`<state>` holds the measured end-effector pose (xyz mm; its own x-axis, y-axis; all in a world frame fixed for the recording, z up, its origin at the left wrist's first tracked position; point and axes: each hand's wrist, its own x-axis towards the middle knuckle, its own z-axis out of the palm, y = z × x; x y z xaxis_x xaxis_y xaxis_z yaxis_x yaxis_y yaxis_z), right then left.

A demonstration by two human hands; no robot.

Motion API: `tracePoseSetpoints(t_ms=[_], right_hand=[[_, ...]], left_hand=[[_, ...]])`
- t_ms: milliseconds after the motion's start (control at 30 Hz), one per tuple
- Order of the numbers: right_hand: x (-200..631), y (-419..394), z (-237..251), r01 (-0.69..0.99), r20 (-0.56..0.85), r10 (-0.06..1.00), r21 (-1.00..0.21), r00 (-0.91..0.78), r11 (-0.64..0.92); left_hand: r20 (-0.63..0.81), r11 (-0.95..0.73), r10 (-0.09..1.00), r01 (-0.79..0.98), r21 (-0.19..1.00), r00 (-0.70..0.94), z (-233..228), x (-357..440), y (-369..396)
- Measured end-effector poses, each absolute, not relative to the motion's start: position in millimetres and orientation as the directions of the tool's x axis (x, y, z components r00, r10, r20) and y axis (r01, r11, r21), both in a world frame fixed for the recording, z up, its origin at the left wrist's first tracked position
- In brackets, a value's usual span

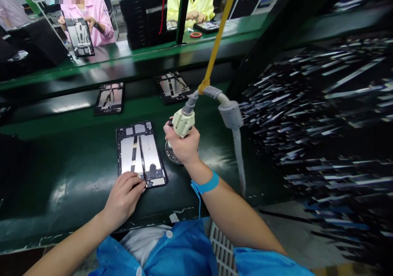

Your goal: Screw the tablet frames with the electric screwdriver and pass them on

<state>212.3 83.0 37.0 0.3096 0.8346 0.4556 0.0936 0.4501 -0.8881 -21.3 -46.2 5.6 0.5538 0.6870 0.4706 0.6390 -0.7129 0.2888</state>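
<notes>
An opened tablet [125, 149], with dark frame, silvery inner plates and ribbon cables, lies flat on the green bench. My left hand [124, 196] is closed at its lower edge, fingertips pressed together on the lower part; whether they pinch something small is hidden. To the tablet's right, my right hand [186, 145] grips a pale green powered screwdriver [184, 122] from above. A grey cable and a yellow strap [219, 39] join its top end. Below that hand is a round perforated metal dish [173, 155], partly covered by it; the screwdriver's tip is hidden.
Two more opened tablets [109, 99] [173, 87] lie farther back on the bench. Densely racked dark panels [322, 104] fill the right side. A grey cylindrical cable block [231, 115] hangs beside my right hand. Across a raised ledge, one person holds a tablet [80, 38]; another works in yellow.
</notes>
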Motion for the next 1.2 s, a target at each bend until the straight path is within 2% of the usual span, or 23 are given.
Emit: tracePoseSetpoints(t_ms=[200,467,967,1067,1200], right_hand=[[220,81,42,0.055,0.459,0.837,-0.884,0.299,0.465],[223,72,36,0.09,0.455,0.863,-0.89,0.22,0.446],[222,69,32,0.206,0.457,0.853,-0.887,0.254,0.414],[222,68,37,0.16,0.461,0.848,-0.887,0.261,0.433],[216,61,51,-0.01,0.45,0.85,-0.882,0.275,0.47]], left_hand=[[0.459,-0.594,0.779,0.739,0.319,0.428,-9,-26,-47],[0.479,-0.616,0.759,0.724,0.309,0.442,-11,-24,7],[0.429,-0.626,0.775,0.661,0.415,0.464,-10,-28,4],[0.437,-0.617,0.782,0.654,0.438,0.445,-12,-27,6],[0.462,-0.614,0.781,0.654,0.442,0.42,-13,-21,10]])
